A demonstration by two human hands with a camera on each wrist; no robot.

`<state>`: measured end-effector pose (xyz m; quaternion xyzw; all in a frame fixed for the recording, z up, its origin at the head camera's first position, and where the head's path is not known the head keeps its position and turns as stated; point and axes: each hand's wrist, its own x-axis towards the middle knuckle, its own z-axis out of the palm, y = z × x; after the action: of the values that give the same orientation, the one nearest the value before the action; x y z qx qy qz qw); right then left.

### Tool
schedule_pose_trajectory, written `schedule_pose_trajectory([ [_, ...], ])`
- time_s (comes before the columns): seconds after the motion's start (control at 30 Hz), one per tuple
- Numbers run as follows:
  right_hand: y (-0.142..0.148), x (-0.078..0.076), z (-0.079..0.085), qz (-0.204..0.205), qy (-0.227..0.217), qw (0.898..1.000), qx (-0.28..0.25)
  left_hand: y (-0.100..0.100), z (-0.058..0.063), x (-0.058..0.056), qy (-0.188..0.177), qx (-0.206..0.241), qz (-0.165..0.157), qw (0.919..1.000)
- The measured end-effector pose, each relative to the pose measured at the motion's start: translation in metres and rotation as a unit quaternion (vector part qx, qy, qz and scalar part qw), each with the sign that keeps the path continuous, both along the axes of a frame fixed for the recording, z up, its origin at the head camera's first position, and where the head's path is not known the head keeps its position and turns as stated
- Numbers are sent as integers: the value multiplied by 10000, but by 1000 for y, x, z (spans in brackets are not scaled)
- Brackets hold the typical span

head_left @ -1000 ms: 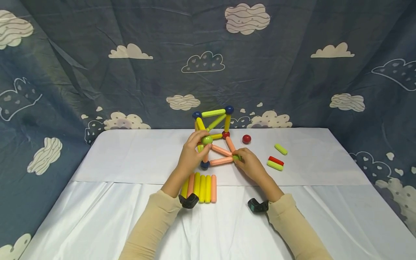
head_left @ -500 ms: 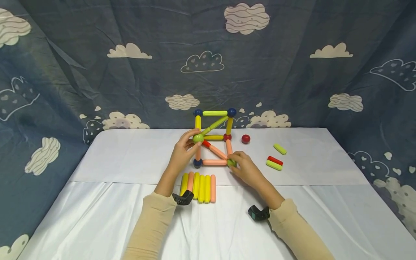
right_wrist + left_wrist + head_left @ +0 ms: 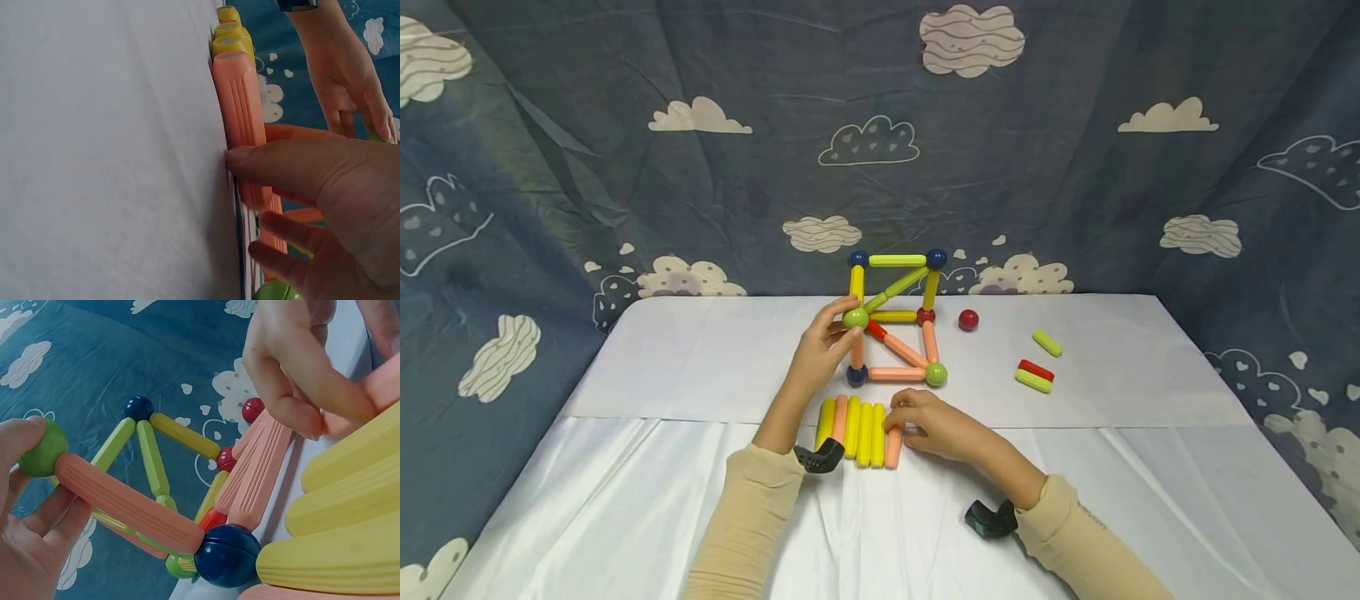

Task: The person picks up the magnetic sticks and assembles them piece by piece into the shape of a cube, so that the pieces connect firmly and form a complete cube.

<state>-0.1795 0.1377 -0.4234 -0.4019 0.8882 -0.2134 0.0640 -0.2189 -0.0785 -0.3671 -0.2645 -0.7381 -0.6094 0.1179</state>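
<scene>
My left hand (image 3: 817, 350) holds a light-green ball (image 3: 855, 318) at the left corner of a magnetic stick-and-ball frame. In the left wrist view, thumb and fingers grip that ball, and a pink stick (image 3: 128, 503) runs from it to a blue ball (image 3: 228, 556). The frame's yellow, green and pink sticks join blue, red and green balls. My right hand (image 3: 942, 423) pinches a pink magnetic stick (image 3: 892, 454) at the right end of a row. Its thumb (image 3: 265, 165) lies against that stick in the right wrist view.
Several yellow sticks (image 3: 865, 433) and another pink one (image 3: 839, 417) lie side by side near my left wrist. A loose red ball (image 3: 968, 320) sits right of the frame. Farther right are short green (image 3: 1047, 343) and red (image 3: 1037, 368) sticks on the white cloth (image 3: 1112, 375).
My right hand has left the green ball at the frame's near right corner and come down to the pink stick. The left hand moved slightly left with its green ball; the frame straightened.
</scene>
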Motion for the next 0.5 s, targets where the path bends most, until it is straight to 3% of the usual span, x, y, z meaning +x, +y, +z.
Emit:
schedule_pose_trajectory([
  [0.1,1,-1,1,73,95,9998,172,0,-1,0,5,10,15,10000],
  [0.23,7,-2,12,-6,-562,9983,118,1,-2,0,31,32,2,10000],
  [0.37,14,-5,30,-588,-1054,9920,-376,2,-2,0,69,61,-21,10000],
  [0.5,18,-13,46,-1301,-628,9837,-1073,3,-3,-1,104,30,-16,9999],
])
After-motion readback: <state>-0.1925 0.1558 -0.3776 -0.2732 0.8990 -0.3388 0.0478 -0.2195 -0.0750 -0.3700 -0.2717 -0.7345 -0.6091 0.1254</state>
